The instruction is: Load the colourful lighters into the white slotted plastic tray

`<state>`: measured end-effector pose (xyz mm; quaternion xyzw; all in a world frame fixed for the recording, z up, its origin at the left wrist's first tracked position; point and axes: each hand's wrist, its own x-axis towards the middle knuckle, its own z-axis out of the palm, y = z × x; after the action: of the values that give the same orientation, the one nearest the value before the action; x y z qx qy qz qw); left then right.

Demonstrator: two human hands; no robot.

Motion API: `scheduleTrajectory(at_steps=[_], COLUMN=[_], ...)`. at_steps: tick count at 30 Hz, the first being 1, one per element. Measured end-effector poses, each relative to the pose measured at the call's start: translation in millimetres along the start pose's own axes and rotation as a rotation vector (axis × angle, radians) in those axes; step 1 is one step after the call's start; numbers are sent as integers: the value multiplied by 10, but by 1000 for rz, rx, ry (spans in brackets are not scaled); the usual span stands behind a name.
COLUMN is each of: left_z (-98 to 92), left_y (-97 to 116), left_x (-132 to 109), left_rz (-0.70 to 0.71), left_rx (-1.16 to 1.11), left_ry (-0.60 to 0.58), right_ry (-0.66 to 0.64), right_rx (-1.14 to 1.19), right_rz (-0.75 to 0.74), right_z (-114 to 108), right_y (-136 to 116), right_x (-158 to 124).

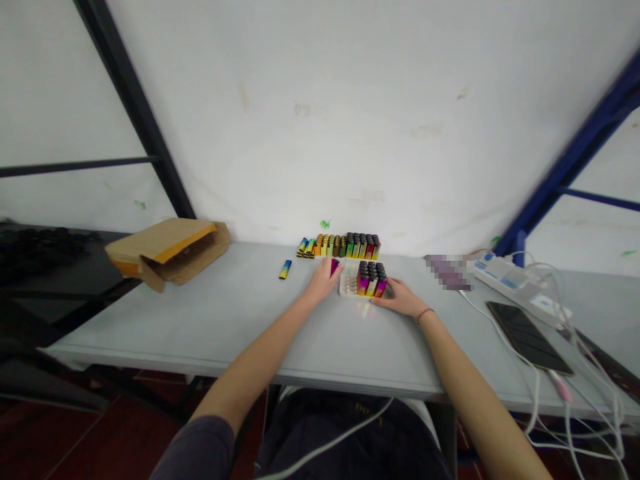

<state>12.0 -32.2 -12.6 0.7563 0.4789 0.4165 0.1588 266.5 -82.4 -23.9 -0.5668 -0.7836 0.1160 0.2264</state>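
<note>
A small white tray (347,285) sits mid-table, its right part filled with upright colourful lighters (372,278). My left hand (323,281) is at the tray's left edge, fingers closed on a pink lighter (334,266). My right hand (399,296) rests on the table against the tray's right front corner, fingers curled beside it. Behind the tray a row of several lighters (345,245) stands along the wall. One blue and yellow lighter (285,269) lies alone to the left.
An opened cardboard box (167,251) lies at the table's far left. On the right are a power strip (515,280), a dark phone (529,336) and white cables (575,393). Dark and blue frame bars cross the white wall.
</note>
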Motion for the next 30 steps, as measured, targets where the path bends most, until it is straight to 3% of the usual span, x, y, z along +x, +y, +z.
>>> scheduleTrajectory(at_steps=[5, 8, 14, 19, 30], left_z=[-28, -59, 30, 112, 25], left_y=[149, 211, 170, 84, 154], left_x=[285, 408, 377, 349, 191], left_rz=[67, 86, -20, -105, 58], left_rx=[80, 8, -228, -238, -174], left_ry=[-171, -255, -172, -71, -106], right_ry=[-7, -6, -11, -21, -16], right_rx=[8, 11, 13, 23, 14], right_rz=[-12, -17, -18, -39, -27], right_z=[2, 5, 11, 4, 13], right_y=[-3, -8, -6, 8, 21], right_x=[8, 11, 11, 16, 17])
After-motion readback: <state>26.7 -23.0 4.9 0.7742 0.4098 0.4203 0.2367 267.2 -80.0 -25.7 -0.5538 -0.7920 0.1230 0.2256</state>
